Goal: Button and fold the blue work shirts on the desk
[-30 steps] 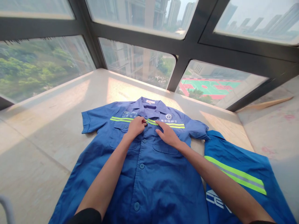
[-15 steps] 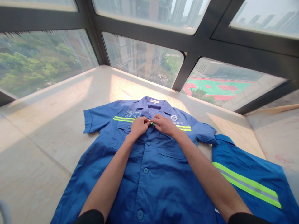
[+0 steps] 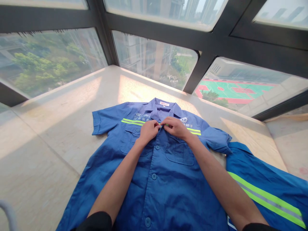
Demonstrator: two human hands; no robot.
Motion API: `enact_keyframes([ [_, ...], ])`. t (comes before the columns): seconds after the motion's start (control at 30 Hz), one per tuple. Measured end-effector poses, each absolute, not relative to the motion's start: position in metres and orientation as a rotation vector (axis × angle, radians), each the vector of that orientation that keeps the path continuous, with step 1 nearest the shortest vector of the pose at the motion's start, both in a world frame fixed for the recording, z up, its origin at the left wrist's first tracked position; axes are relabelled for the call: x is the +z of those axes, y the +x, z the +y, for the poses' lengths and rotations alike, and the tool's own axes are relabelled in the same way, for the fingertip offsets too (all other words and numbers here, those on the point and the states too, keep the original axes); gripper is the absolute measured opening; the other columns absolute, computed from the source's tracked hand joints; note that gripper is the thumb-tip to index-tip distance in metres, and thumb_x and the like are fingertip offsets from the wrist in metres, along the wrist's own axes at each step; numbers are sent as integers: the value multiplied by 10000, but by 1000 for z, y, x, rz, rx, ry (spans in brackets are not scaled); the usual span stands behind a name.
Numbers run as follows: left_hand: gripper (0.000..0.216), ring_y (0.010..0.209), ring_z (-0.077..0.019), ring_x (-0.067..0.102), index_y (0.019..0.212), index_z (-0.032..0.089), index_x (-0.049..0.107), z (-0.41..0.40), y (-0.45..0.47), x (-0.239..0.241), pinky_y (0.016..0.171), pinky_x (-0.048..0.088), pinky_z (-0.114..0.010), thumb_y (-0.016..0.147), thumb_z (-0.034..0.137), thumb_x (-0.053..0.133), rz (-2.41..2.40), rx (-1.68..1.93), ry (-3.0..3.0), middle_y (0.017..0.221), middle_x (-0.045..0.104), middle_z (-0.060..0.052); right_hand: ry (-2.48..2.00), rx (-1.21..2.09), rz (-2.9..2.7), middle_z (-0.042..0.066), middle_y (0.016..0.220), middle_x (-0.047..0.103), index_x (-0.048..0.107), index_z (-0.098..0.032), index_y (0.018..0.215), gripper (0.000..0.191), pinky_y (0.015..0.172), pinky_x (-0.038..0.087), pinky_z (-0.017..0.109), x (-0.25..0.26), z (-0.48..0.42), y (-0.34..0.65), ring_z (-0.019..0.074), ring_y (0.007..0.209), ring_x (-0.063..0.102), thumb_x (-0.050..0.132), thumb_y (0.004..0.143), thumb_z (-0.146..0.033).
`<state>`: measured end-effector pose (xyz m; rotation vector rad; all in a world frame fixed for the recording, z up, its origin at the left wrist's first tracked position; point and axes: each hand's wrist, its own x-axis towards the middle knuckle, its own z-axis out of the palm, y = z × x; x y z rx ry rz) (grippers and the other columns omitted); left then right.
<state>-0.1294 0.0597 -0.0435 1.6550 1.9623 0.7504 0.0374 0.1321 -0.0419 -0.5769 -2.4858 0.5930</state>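
Observation:
A blue short-sleeved work shirt point(image 3: 134, 179) lies spread front up, its collar pointing away from me. Yellow-green stripes cross its chest, and white lettering is printed above them. My left hand point(image 3: 149, 131) pinches the front placket at stripe height, just below the collar. Right beside it, my right hand point(image 3: 175, 127) is closed on the placket's other edge, lifting the cloth slightly. Whatever button is between the fingertips is hidden. Lower down, several blue buttons point(image 3: 154, 176) sit fastened along the front.
The shirt rests on a pale stone-like ledge point(image 3: 43, 166) under slanted windows with dark frames point(image 3: 108, 48). To the right lies a second blue garment point(image 3: 260, 170) with a wide yellow-green and grey band. A pale curved object point(image 3: 8, 213) shows at the lower left edge.
The whole view has shifted, so everything appears a little further right. Both hands stay at the same spot on the placket, the right fingers slightly raised with the cloth.

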Motion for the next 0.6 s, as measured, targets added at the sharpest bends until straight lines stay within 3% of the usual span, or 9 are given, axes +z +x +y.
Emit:
enact_keyframes([
  [0.17,137,818,-201,655,803,198,714,61,-131,-44,727,462,-291,861,262,607,1952,780,1611,856,745,-39,-600,508,-2525,47,876,625,680,-202,916,211,719,476,284,-63,130,34,182,787,591,508,839,-106],
  [0.33,112,807,-189,650,800,193,714,64,-132,-46,737,466,-289,845,235,620,1912,839,1535,836,741,-30,-528,472,-2423,74,934,643,684,-220,1008,232,774,508,323,-75,128,38,204,873,618,472,929,-166],
  [0.6,65,738,-167,646,774,161,680,67,-136,-51,692,464,-274,812,195,639,1760,1047,1421,766,718,-31,-451,403,-2349,77,909,652,718,-259,1098,294,726,521,316,-79,132,39,185,826,617,446,998,-211],
])
